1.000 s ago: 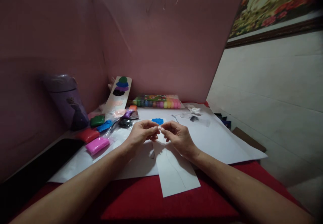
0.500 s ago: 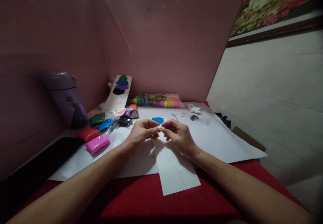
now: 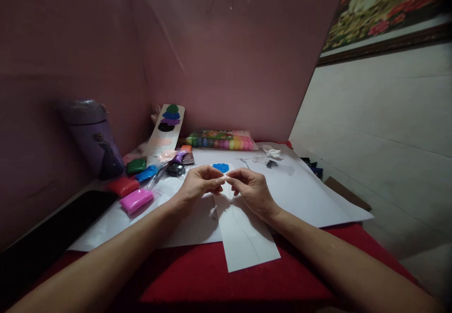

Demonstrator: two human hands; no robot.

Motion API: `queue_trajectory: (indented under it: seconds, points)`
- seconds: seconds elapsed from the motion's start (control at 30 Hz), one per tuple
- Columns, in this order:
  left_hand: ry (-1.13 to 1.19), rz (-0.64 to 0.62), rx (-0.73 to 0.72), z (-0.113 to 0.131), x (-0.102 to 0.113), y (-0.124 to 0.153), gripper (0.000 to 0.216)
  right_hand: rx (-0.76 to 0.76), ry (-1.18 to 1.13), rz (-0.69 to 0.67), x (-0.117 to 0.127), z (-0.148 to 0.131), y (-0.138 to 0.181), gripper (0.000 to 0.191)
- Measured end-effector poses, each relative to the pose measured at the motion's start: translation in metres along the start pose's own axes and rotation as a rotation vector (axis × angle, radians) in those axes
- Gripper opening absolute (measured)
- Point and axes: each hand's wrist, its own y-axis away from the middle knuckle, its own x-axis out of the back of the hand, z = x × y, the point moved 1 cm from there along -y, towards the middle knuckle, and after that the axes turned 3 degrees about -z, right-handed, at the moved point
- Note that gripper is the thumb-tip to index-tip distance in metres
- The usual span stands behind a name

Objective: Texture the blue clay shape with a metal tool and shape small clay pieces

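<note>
Between the fingertips of both hands is a small piece of white clay (image 3: 225, 178). My left hand (image 3: 200, 181) pinches it from the left, and my right hand (image 3: 251, 188) pinches it from the right, the tips almost meeting. Beneath them lies a narrow white card (image 3: 243, 244) with a thin curved line drawn down it. A blue clay patch (image 3: 221, 167) covers the card's far end, just beyond my fingers. Left of the card rests a small white scrap (image 3: 213, 212).
Several clay packets, among them a pink one (image 3: 136, 201) and a red one (image 3: 123, 187), lie at left beside a purple tumbler (image 3: 94, 139). Behind are a colour-swatched card (image 3: 165, 132) and a bag of colourful clay (image 3: 222, 140). White paper (image 3: 303, 195) covers the red cloth (image 3: 176, 280).
Both hands stay in nearly the same place. Only slight finger movement around the white clay shows; the other things have not moved noticeably.
</note>
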Motion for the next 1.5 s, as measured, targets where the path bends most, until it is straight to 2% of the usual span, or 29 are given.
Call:
queue_trajectory:
  seconds: [0.23, 0.4, 0.47, 0.57, 0.67, 0.77, 0.9, 1.1, 1.27, 1.33, 1.5]
  points:
    - [-0.039, 0.011, -0.012, -0.001, -0.001, -0.003, 0.037, 0.018, -0.076, -0.047, -0.004, 0.001, 0.001, 0.019]
    - [-0.078, -0.029, -0.006, -0.002, -0.001, -0.004, 0.037, -0.013, -0.175, -0.058, -0.006, 0.005, 0.002, 0.011]
    - [-0.095, -0.057, -0.028, -0.002, -0.002, -0.004, 0.037, -0.010, -0.195, -0.090, -0.007, 0.005, 0.002, 0.009]
    - [-0.152, -0.007, -0.109, -0.002, -0.004, -0.003, 0.035, -0.016, -0.212, -0.127, -0.007, 0.005, 0.003, 0.013]
    - [-0.165, 0.046, -0.149, -0.001, -0.004, -0.002, 0.034, -0.049, -0.167, -0.100, -0.007, 0.004, 0.003, 0.018]
    - [-0.091, 0.022, -0.077, -0.001, -0.004, -0.001, 0.039, -0.075, -0.111, -0.077, -0.006, 0.005, 0.003, 0.019]
    - [-0.044, -0.017, 0.006, -0.006, -0.003, 0.000, 0.042, 0.002, 0.003, -0.112, -0.004, 0.005, 0.003, 0.022]
    - [-0.086, -0.118, -0.009, -0.007, -0.006, 0.001, 0.049, 0.086, 0.132, -0.103, -0.003, 0.002, 0.004, 0.008]
    - [-0.034, -0.150, 0.107, -0.009, -0.006, 0.002, 0.045, 0.143, 0.239, -0.098, -0.003, 0.001, 0.006, 0.002]
    - [-0.040, -0.165, 0.124, -0.011, -0.005, 0.001, 0.043, 0.166, 0.270, -0.122, -0.003, 0.001, 0.007, 0.006]
    - [-0.076, -0.096, 0.074, -0.012, -0.002, 0.000, 0.043, 0.203, 0.322, -0.179, -0.001, 0.002, 0.006, 0.023]
